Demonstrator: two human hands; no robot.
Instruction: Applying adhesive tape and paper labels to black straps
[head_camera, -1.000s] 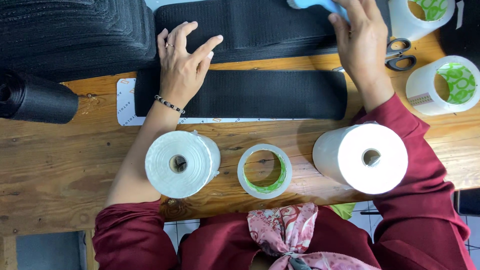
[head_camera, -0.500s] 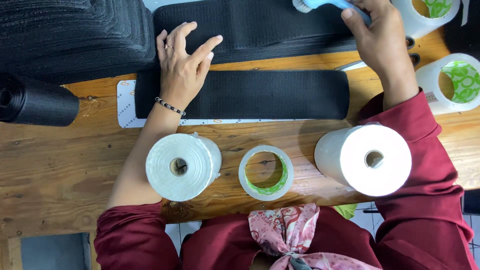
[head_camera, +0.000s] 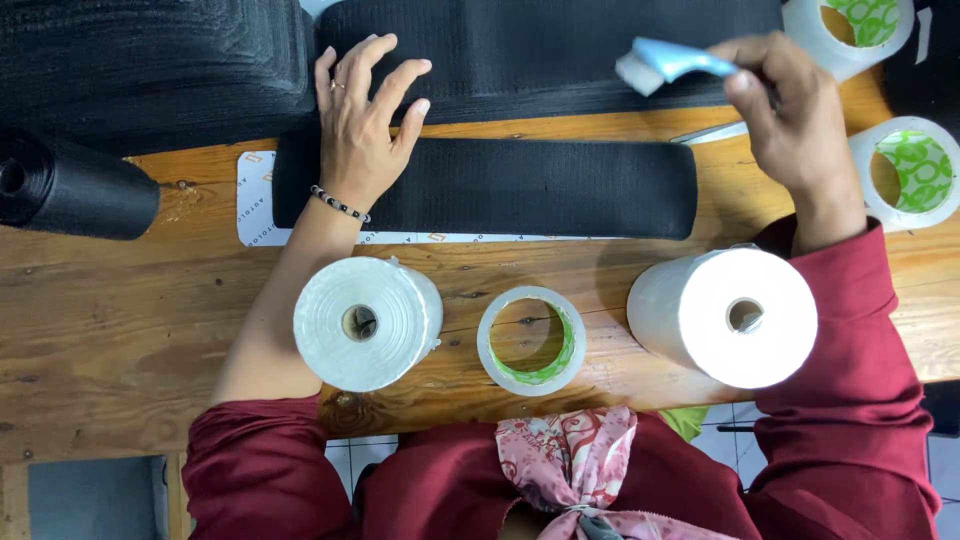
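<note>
Wooden table (head_camera: 120, 330); black fabric strip (head_camera: 540, 185), white rolls (head_camera: 365, 320), tape ring (head_camera: 530, 340)

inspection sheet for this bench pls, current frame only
surface: wooden table, worn, knots showing.
job's things: black fabric strip flat on a white sheet; wider black fabric behind it.
clutter: two white rolls, tape rolls, black roll.
grippers: left hand flat on the strip; right hand holds a light-blue brush.
cables: nothing seen.
surroundings: tiled floor below the table edge.
</note>
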